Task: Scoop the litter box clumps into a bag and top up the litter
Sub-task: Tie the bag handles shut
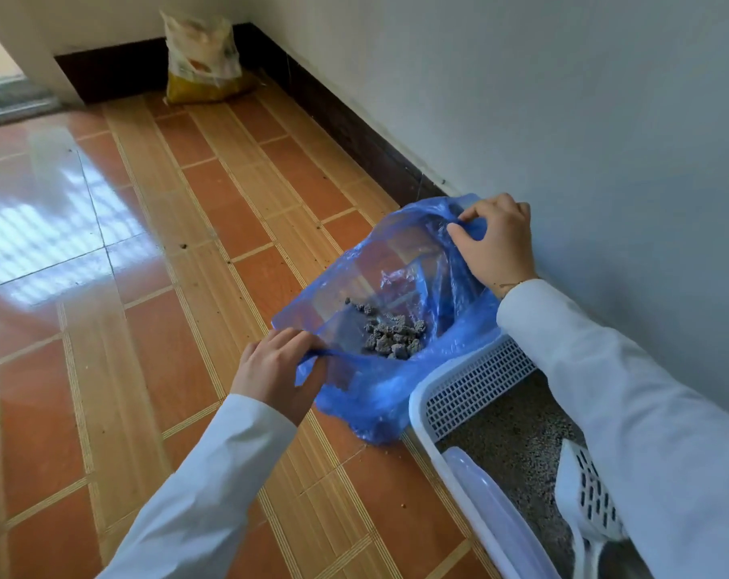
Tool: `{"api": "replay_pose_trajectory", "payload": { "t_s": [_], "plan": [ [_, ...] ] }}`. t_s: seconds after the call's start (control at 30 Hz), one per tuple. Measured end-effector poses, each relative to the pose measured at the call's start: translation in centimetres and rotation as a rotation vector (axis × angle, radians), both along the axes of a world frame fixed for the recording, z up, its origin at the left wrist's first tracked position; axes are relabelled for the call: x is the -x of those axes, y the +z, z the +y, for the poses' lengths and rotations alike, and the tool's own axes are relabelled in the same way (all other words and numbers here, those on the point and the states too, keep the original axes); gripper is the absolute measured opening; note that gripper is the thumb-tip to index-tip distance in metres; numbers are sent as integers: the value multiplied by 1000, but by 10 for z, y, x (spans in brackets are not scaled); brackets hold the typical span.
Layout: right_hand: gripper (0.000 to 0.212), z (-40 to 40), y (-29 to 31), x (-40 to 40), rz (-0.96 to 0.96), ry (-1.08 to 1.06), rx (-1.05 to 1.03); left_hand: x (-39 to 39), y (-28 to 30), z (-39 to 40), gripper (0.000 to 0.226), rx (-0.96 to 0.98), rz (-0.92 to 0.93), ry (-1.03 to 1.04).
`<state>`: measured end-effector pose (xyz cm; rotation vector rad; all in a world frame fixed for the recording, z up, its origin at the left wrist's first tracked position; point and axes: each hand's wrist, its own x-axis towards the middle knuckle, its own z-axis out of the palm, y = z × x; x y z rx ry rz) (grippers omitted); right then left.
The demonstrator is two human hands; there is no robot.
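A blue plastic bag (367, 394) lies open on the tiled floor beside the wall. Grey litter clumps (392, 338) sit in a pile inside it. My left hand (277, 369) pinches the bag's near rim. My right hand (498, 240) grips the far rim next to the wall, and the mouth is stretched between both hands. At the lower right stands the white litter box (450, 461) with a slotted step and grey litter (517, 453) inside. A white slotted scoop (588, 499) rests in the litter, partly hidden by my right sleeve.
A yellow and white sack (204, 60) leans in the far corner against the dark skirting board. The wall runs close along the right side. Orange and wood-patterned floor tiles spread out to the left, with a few scattered crumbs (183, 246).
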<state>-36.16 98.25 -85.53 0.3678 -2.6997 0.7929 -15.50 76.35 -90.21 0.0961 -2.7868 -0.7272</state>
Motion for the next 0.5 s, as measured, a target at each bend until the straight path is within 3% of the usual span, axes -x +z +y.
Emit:
{"api": "replay_pose_trajectory", "payload": {
  "t_s": [0.27,0.4,0.5],
  "plan": [
    [17,-22,72,-11,26,-15,239,59,100,6,36,-399,188,31],
    [14,-25,128,-19,-53,23,475,84,155,15,11,-580,209,5],
    [6,-26,171,-23,-113,61,656,97,198,24,11,-682,222,-24]
  ]
}}
